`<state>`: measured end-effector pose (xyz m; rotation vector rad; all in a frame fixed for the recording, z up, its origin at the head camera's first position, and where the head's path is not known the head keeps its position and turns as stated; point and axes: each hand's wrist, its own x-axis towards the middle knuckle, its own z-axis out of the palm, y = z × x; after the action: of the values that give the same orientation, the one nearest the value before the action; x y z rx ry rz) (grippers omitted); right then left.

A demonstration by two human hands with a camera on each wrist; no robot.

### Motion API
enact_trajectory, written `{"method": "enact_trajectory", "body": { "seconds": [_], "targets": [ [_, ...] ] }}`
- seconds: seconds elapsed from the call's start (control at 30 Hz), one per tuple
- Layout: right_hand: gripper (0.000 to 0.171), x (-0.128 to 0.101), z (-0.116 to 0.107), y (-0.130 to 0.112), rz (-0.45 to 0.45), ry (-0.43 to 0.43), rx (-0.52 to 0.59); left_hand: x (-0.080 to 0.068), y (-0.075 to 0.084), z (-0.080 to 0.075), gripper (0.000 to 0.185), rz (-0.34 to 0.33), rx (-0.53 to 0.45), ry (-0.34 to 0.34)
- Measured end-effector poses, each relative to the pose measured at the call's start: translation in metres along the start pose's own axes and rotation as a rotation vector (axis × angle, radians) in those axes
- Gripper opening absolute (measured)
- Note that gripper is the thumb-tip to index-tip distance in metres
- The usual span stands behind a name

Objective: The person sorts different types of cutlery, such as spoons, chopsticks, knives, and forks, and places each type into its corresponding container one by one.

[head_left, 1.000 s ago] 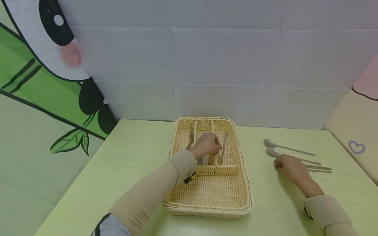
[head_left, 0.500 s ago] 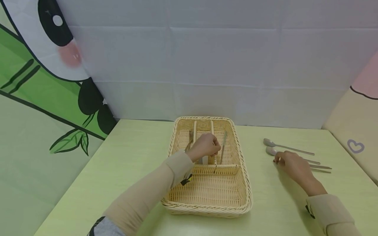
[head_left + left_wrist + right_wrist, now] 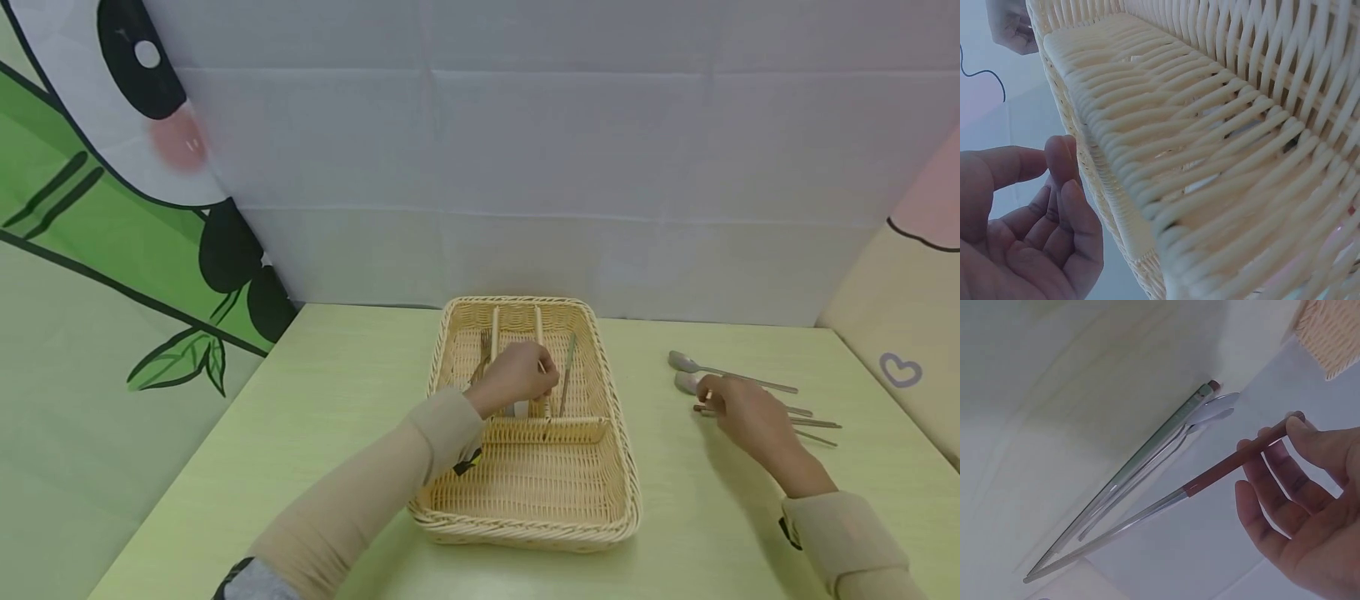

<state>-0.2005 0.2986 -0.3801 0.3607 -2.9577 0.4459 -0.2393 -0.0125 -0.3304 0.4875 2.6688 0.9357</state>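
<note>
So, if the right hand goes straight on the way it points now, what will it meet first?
In the head view, the nearer spoon looks first in line for the right hand, though that hand looks raised and might pass above.

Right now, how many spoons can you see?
2. The far spoon lies on the table, right of the basket; the near spoon lies just in front, partly covered by the right hand. More could hide in the basket.

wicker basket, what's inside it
Inside the basket, a fork lies back left, a thin utensil back right. The left hand covers much of the middle; a pale flat piece shows there, but anything under the hand is hidden.
</note>
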Motion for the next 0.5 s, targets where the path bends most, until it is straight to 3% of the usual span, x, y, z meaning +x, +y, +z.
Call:
{"method": "enact_trajectory", "body": {
  "seconds": [0.3, 0.5],
  "targets": [
    [0.02, 0.001, -0.014, -0.014, -0.018, 0.075, 0.047, -0.004, 0.004, 0.002, 0.015, 0.024, 0.005, 0.009],
    [0.014, 0.0, -0.022, -0.02, -0.077, 0.251, 0.065, -0.006, 0.006, 0.002, 0.017, 0.048, 0.005, 0.01]
  ]
}}
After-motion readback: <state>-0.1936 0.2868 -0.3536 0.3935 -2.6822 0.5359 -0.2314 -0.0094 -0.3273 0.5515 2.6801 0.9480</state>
